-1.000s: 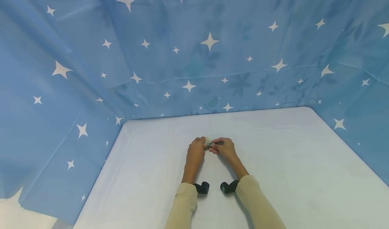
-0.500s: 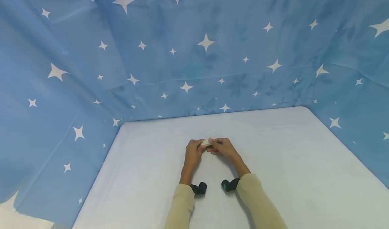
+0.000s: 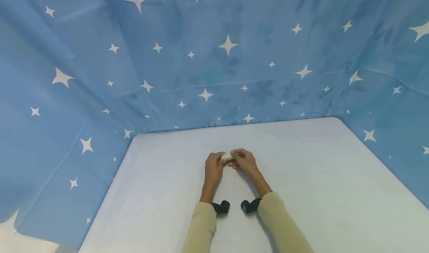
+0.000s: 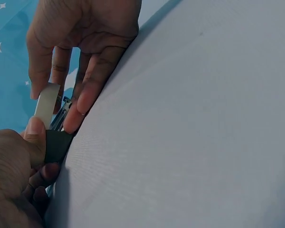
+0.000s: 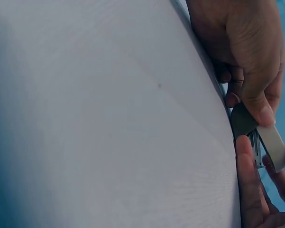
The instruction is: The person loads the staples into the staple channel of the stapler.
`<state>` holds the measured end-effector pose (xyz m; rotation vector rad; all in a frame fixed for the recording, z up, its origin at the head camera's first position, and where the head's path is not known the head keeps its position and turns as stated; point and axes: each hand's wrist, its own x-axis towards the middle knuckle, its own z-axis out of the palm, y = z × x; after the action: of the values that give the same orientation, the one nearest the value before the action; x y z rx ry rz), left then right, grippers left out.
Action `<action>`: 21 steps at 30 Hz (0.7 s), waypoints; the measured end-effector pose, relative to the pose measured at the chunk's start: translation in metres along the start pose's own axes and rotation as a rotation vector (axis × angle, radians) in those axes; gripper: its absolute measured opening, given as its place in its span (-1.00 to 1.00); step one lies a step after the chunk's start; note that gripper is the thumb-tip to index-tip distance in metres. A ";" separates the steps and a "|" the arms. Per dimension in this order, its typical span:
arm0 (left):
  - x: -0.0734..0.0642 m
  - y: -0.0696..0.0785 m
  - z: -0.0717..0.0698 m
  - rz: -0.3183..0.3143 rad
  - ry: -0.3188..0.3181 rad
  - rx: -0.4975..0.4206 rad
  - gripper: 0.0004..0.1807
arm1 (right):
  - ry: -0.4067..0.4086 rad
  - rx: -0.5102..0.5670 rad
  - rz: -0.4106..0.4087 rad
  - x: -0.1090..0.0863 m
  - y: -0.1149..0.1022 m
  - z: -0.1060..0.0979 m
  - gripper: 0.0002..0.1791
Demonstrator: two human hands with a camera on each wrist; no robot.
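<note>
A small stapler (image 3: 227, 156) with a cream top arm (image 5: 271, 148), a dark green body (image 4: 57, 145) and a metal channel (image 4: 61, 115) is held between both hands. A gap shows between the top arm and the channel. At the cream end, my left hand (image 3: 212, 168) pinches it, with thumb and a finger on either side. Other left fingers (image 4: 87, 97) reach along the metal part. My right hand (image 3: 247, 163) grips the dark green end, its thumb (image 5: 265, 114) resting on the cream arm. Fingers hide part of the body.
The hands work over a white-covered table (image 3: 161, 171). A blue curtain with white stars (image 3: 228, 78) stands behind and to the sides. Black wrist cameras (image 3: 222, 207) sit inside both cream sleeves (image 3: 202, 223).
One second ago the cream arm was mostly hidden and metal showed between the hands. The stapler has been turned so its cream arm faces up, and the right thumb lies on it.
</note>
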<state>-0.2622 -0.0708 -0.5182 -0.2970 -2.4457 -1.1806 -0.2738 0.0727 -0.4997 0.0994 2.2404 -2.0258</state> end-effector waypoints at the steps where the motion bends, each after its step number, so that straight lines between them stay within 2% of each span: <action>1: 0.000 0.000 0.000 -0.001 -0.003 0.001 -0.66 | 0.009 0.005 -0.002 0.000 0.000 0.000 -0.64; 8: 0.000 0.002 -0.001 -0.012 0.005 0.012 -0.66 | 0.021 0.005 -0.014 -0.002 -0.001 0.002 -0.70; 15: 0.000 0.003 -0.001 -0.049 -0.013 0.022 -0.66 | 0.013 0.025 0.014 -0.002 -0.002 0.000 -0.72; 21: 0.000 0.000 0.001 -0.042 -0.007 0.032 -0.64 | -0.002 0.023 0.028 -0.001 -0.002 -0.001 -0.73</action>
<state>-0.2624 -0.0701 -0.5180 -0.2418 -2.4851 -1.1584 -0.2735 0.0738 -0.4971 0.1300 2.2026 -2.0374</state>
